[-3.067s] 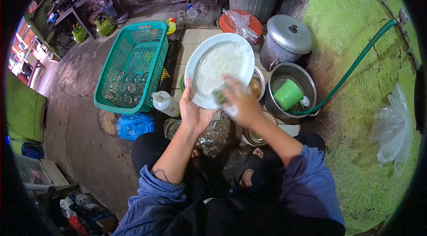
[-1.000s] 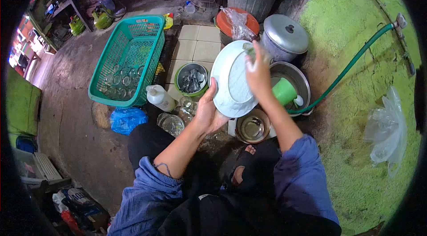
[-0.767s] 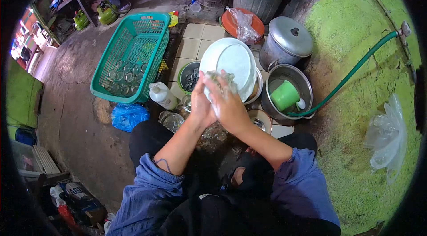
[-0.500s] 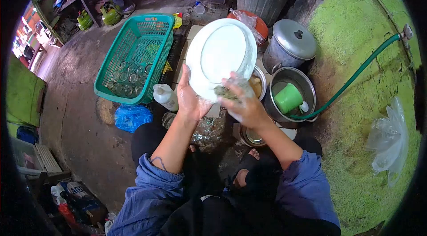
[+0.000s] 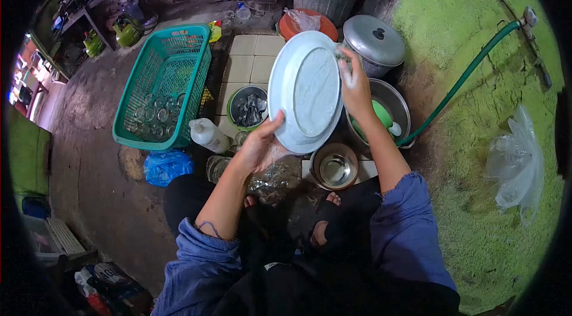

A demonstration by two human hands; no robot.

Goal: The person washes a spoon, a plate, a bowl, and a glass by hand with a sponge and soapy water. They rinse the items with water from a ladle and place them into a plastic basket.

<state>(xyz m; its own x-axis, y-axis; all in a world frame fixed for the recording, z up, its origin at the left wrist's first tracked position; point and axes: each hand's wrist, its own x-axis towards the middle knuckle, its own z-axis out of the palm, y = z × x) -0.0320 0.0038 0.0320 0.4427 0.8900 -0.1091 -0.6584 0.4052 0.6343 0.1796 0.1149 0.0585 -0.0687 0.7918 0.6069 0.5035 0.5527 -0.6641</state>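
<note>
Tilted up in front of me is a white oval plate [image 5: 316, 89], its underside facing me and streaked with suds. My left hand [image 5: 259, 149] grips its lower left rim, thumb on the near face. At the upper right rim, my right hand [image 5: 356, 83] is closed around the edge with foam on the fingers; the greenish scrubber seen earlier is hidden now. Below the plate sits a brownish pan [image 5: 316, 176]. Left of it are a metal bowl of cutlery [image 5: 249, 104] and a white bottle [image 5: 208, 136].
A green basket [image 5: 125, 128] holding several glasses [image 5: 161, 114] stands at left, a blue bag [image 5: 168, 167] before it. At right are a pot [image 5: 406, 110] with a green dipper [image 5: 381, 116], a lidded pot [image 5: 372, 42] and a hose [image 5: 476, 65] along the wall.
My right hand has moved from the plate's lower face up to its right rim, and the scrubber is out of sight. The plate has turned slightly; my view has shifted, uncovering the cutlery bowl.
</note>
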